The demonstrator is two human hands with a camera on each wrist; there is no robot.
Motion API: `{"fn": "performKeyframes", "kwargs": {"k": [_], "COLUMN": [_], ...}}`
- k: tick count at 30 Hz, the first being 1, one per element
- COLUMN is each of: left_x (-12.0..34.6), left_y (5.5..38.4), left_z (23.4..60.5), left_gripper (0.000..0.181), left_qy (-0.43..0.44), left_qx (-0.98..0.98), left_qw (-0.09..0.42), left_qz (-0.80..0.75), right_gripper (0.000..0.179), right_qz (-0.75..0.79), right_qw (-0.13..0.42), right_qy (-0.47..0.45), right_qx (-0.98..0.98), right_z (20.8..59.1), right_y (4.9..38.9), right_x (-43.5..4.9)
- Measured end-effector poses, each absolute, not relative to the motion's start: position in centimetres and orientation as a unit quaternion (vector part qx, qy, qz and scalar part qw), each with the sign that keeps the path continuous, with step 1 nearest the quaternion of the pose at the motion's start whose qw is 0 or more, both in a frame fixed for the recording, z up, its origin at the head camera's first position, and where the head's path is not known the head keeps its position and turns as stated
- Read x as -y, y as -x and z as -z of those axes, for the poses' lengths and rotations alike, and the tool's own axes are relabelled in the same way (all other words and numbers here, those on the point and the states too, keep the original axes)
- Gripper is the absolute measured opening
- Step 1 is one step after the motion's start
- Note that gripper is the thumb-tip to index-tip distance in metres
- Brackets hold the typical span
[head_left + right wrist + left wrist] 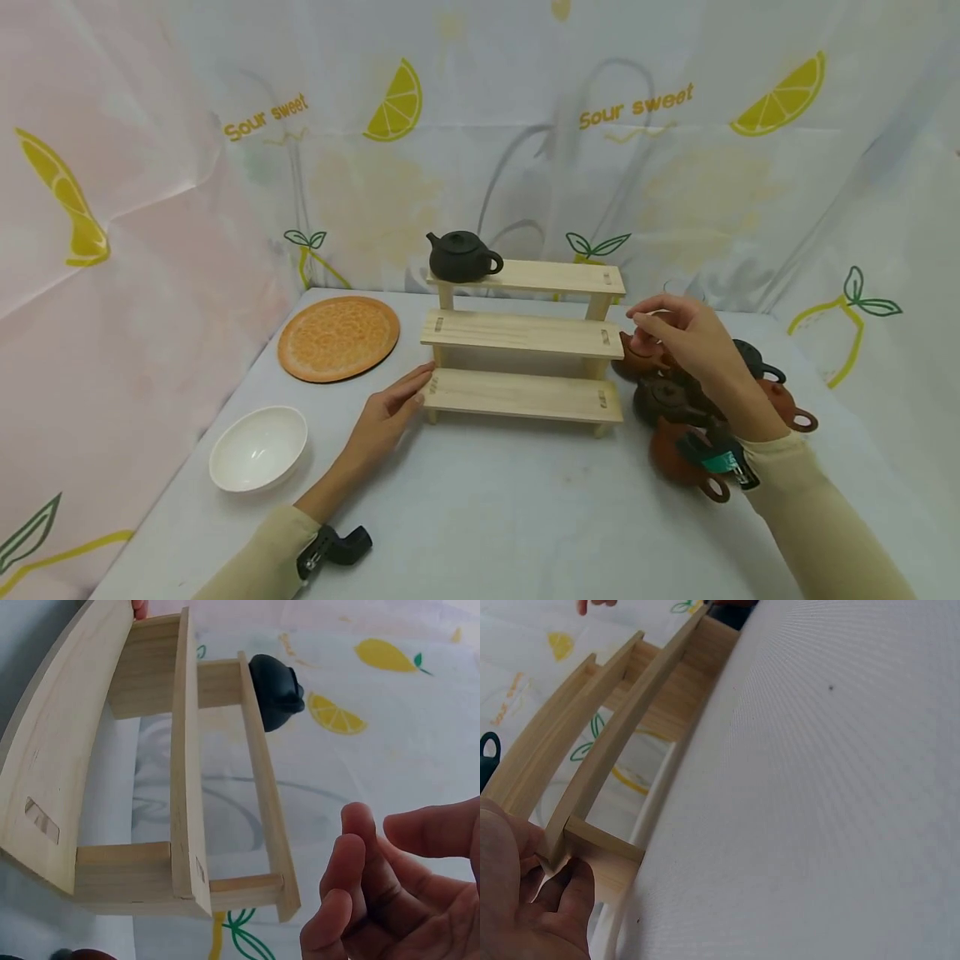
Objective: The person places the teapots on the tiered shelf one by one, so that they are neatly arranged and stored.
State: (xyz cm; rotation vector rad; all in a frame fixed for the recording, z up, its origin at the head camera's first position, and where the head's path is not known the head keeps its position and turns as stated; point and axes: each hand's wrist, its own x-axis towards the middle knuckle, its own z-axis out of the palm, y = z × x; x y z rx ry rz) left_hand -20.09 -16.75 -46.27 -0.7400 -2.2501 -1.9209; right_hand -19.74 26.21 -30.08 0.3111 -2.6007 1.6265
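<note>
A three-tier wooden display stand [525,396] stands mid-table. On the left end of its top board sits a black teapot [459,257], its spout to the left. My left hand [386,425] grips the left end of the bottom board; in the left wrist view the thumb and fingers [576,896] close around its corner. Right of the stand, my right hand [693,342] hovers over a group of teapots, its fingers [349,862] loosely bent and holding nothing. In that group are a reddish-brown teapot [678,454] and a dark brown teapot [662,400], partly covered by the arm.
A white bowl [258,450] stands at the left of the table, with a round orange-brown mat [339,337] behind it. Beyond the right wrist lie another black teapot [750,360] and a reddish one [783,404]. A printed cloth [480,167] hangs behind the table.
</note>
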Motion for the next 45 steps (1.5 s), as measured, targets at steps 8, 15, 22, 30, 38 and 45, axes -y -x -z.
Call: {"fn": "performKeyframes", "kwargs": {"k": [8,15,22,30,38,45], "left_x": [16.9,16.8,16.5,16.8,17.0,17.0], "left_y": [19.8,19.9,20.1,19.8,19.8,19.8], "left_z": [46.3,46.3,46.0,45.9,46.1,45.9], "left_gripper": [0.040,0.040,0.040,0.040,0.040,0.040], "left_qy": [0.229,0.237,0.234,0.231,0.231,0.223], "left_qx": [0.743,0.742,0.742,0.740,0.739,0.741], "left_qw": [0.040,0.034,0.030,0.033,0.030,0.027], "left_qz": [0.628,0.626,0.628,0.631,0.632,0.633], "right_gripper": [0.027,0.028,0.027,0.014,0.016,0.024], "right_qz": [-0.522,-0.509,-0.503,-0.501,-0.499,-0.496], "right_qw": [0.046,0.060,0.063,0.074,0.071,0.062], "right_qy": [-0.103,-0.086,-0.078,-0.085,-0.067,-0.036], "right_qx": [0.846,0.855,0.859,0.858,0.861,0.865], "right_z": [31.1,31.9,32.3,33.4,34.4,35.8], "right_y": [18.4,17.3,16.2,14.8,13.1,12.0], "right_x": [-27.8,-29.1,-30.5,-31.6,-33.0,-34.0]}}
